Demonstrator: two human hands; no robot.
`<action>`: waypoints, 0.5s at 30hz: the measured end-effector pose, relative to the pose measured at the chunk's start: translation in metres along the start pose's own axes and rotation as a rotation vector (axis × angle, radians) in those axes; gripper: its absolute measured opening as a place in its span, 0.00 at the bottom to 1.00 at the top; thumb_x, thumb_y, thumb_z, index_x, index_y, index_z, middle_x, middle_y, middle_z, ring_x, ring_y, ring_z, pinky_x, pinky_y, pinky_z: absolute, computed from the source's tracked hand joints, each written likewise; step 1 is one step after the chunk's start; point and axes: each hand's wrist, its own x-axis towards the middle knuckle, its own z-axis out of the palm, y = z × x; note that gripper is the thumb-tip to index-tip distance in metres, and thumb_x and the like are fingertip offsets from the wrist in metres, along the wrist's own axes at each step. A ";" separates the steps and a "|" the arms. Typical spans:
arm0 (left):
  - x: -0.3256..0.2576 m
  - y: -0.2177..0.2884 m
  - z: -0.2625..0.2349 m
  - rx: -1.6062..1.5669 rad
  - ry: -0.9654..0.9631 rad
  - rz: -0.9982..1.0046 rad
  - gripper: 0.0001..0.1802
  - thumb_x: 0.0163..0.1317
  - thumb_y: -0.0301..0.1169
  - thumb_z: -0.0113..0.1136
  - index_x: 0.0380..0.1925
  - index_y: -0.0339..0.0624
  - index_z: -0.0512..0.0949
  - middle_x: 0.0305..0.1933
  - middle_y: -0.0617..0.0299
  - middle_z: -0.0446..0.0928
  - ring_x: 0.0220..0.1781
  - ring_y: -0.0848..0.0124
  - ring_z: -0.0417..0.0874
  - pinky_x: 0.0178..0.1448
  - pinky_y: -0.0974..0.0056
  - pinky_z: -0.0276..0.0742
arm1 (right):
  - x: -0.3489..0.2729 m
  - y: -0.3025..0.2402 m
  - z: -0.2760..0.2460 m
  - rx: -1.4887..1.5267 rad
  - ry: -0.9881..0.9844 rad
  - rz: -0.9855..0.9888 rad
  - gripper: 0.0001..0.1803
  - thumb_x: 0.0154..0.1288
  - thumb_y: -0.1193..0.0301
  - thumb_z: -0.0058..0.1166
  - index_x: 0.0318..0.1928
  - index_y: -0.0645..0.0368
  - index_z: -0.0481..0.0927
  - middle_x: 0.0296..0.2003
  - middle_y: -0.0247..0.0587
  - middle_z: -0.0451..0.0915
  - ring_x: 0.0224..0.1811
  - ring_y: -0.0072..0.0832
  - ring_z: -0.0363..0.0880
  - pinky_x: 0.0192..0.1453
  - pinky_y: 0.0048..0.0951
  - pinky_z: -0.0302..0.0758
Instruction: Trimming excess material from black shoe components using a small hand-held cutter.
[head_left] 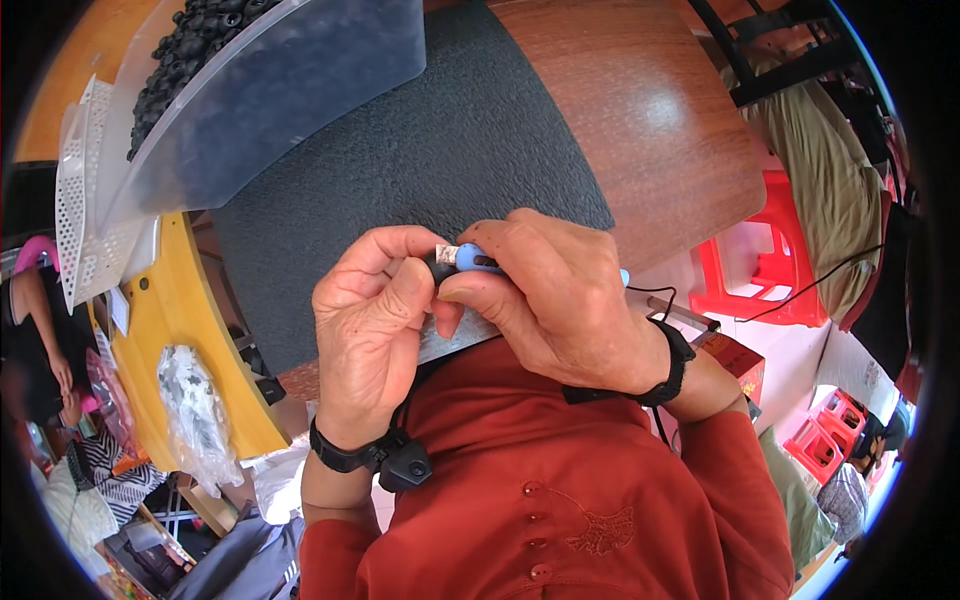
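Observation:
Over the near edge of the black mat, my two hands meet in front of my red shirt. Between the thumb and fingers of my left hand is a small black part, mostly covered by the fingertips. My right hand is closed around a blue-handled utility knife, whose pale, speckled front end touches or nearly touches the black part. The far end of the blue handle shows beyond the right hand. The knife's cutting edge cannot be made out.
A translucent plastic bin stands on the mat at the upper left, holding many small black parts. Beside it is a white perforated basket. A yellow table carries a clear plastic bag. Red stools stand at right.

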 end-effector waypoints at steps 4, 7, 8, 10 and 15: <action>0.000 -0.002 0.000 -0.038 -0.015 0.006 0.13 0.64 0.29 0.59 0.43 0.29 0.74 0.37 0.57 0.78 0.29 0.75 0.76 0.32 0.71 0.73 | -0.001 0.000 0.001 -0.023 0.015 -0.012 0.12 0.54 0.71 0.63 0.33 0.64 0.74 0.21 0.41 0.71 0.20 0.35 0.75 0.21 0.32 0.71; -0.001 -0.003 0.002 -0.040 -0.008 0.005 0.13 0.64 0.29 0.59 0.43 0.29 0.74 0.37 0.57 0.78 0.29 0.75 0.76 0.32 0.71 0.73 | -0.002 0.000 0.001 -0.047 0.009 -0.013 0.12 0.53 0.70 0.63 0.32 0.63 0.74 0.21 0.40 0.70 0.20 0.35 0.75 0.21 0.32 0.71; -0.001 -0.003 0.002 -0.040 -0.009 0.003 0.13 0.64 0.29 0.59 0.43 0.29 0.74 0.37 0.57 0.78 0.29 0.75 0.76 0.32 0.71 0.73 | -0.002 0.000 0.000 -0.048 0.009 -0.011 0.12 0.53 0.70 0.63 0.32 0.63 0.74 0.21 0.40 0.70 0.20 0.35 0.75 0.21 0.32 0.71; -0.001 -0.004 0.002 -0.037 -0.002 0.013 0.13 0.63 0.28 0.59 0.43 0.29 0.74 0.37 0.57 0.78 0.29 0.74 0.76 0.32 0.71 0.73 | -0.003 0.000 0.000 -0.085 -0.001 -0.022 0.12 0.54 0.70 0.62 0.30 0.63 0.73 0.20 0.40 0.69 0.19 0.34 0.74 0.20 0.31 0.70; -0.002 -0.007 0.000 -0.051 -0.003 0.016 0.13 0.62 0.28 0.60 0.43 0.29 0.74 0.36 0.57 0.78 0.28 0.74 0.75 0.33 0.70 0.73 | -0.004 0.001 0.001 -0.119 0.000 -0.051 0.11 0.54 0.70 0.61 0.28 0.61 0.71 0.20 0.40 0.68 0.18 0.34 0.73 0.20 0.31 0.70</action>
